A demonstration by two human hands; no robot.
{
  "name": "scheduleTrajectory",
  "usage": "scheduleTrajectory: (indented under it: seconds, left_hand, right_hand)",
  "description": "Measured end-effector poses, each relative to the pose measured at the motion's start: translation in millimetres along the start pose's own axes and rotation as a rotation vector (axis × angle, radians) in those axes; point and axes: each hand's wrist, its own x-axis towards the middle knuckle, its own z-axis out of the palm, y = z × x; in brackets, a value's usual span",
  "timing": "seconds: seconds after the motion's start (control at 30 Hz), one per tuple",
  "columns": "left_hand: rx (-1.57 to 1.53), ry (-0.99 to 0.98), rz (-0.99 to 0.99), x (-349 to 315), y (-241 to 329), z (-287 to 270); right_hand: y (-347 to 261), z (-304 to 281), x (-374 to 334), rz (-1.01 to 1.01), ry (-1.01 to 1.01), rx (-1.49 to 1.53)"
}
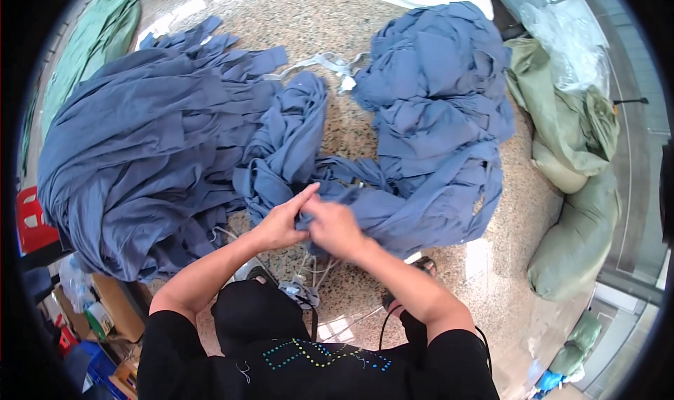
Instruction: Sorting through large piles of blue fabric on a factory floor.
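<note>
My left hand (282, 223) and my right hand (337, 228) meet over the near edge of the blue-grey cloth. The left hand's fingers are stretched out, its thumb apart from them. Motion smears my right hand, whose fingers look bent against the left hand's; whether anything small lies between the hands cannot be seen. Just beyond them a twisted bundle of blue-grey cloth (291, 129) lies on the floor. It joins a wide heap of layered cloth strips (151, 140) on the left and a tall crumpled heap (439, 70) on the right.
Pale cloth ties (323, 61) lie on the speckled floor (309, 17) between the heaps. Stuffed green sacks (576, 235) and clear plastic (569, 45) line the right side. A red plastic item (34, 221) and cardboard boxes (119, 305) stand at left. White cords (317, 270) lie near my feet.
</note>
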Motion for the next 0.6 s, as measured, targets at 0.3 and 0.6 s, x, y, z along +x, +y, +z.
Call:
scheduleTrajectory:
  seconds: [0.3,0.6]
  left_hand:
    - [1.522,1.184,-0.323,-97,73,-261]
    - [0.339,0.924,-0.046,-63,41,-152]
  right_hand:
    - [68,-144,-20,0.264,0.728,-0.111]
    - [186,-178,11,0.342,0.244,-1.173]
